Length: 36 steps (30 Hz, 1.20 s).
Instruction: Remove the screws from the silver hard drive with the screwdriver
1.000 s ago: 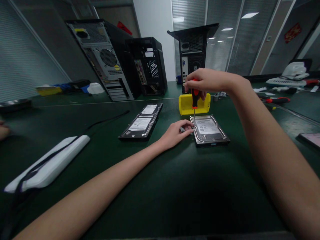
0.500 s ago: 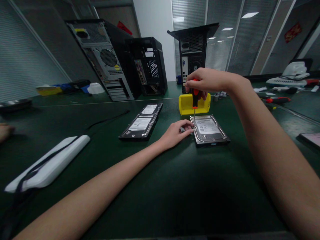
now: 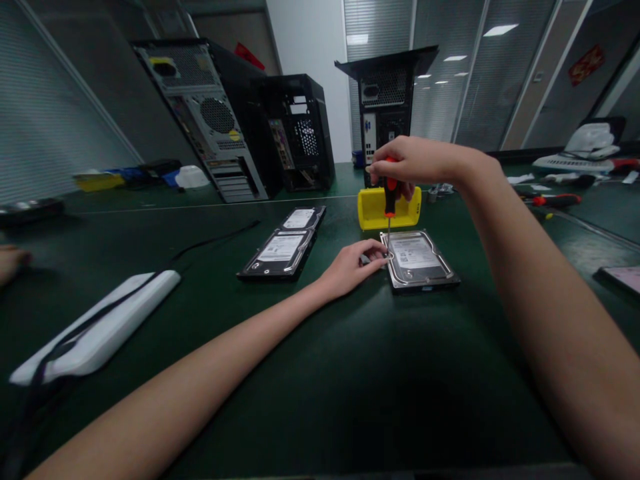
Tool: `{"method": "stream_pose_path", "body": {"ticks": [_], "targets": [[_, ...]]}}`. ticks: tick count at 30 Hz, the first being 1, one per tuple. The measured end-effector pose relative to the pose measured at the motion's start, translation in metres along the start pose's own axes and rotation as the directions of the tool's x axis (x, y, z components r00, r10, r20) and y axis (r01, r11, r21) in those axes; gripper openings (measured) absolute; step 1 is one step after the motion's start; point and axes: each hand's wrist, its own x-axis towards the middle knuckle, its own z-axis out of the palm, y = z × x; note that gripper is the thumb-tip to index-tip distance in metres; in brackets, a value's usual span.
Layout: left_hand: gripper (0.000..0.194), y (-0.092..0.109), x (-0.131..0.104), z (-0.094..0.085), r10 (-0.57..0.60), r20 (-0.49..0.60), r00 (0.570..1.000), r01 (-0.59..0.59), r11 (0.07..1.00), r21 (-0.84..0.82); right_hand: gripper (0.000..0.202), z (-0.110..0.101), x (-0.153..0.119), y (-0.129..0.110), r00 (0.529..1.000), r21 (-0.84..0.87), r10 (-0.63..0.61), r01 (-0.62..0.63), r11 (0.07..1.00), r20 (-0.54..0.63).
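My right hand (image 3: 400, 167) grips the red and black handle of a screwdriver (image 3: 390, 200), held upright. Its tip meets the left edge of a hard drive (image 3: 415, 253) lying label up on the green table. Beside that edge is my left hand (image 3: 355, 267), thumb and fingers bent together at the screwdriver's tip; what they pinch is too small to make out. Just behind the drive stands a yellow tray (image 3: 371, 217). Two more hard drives (image 3: 283, 248) lie end to end left of my left hand.
Three computer cases (image 3: 250, 133) stand at the back. A white power strip (image 3: 100, 327) with a black cable lies at the left; another person's hand (image 3: 13, 263) shows at the left edge. Pliers (image 3: 555, 200) and other tools lie at the right.
The other person's hand at the left edge has shifted very slightly. My hands, the screwdriver and the drive look the same.
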Motion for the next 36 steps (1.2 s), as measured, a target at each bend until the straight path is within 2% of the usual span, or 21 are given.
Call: {"method": "stream_pose_path", "body": {"ticks": [23,36], "targets": [[0.027,0.0005,-0.0002,0.0001,-0.004,0.008,1.000,0.004,1.000,0.002,0.033,0.0009,0.0012,0.0012,1.000,0.013,0.005,-0.005,1.000,-0.002],[0.029,-0.0011,-0.0002,0.0006,-0.003,0.008,1.000,0.003,1.000,-0.014,0.033,0.0022,-0.0017,-0.0009,0.999,0.004,-0.018,0.018,1.000,-0.040]]}}
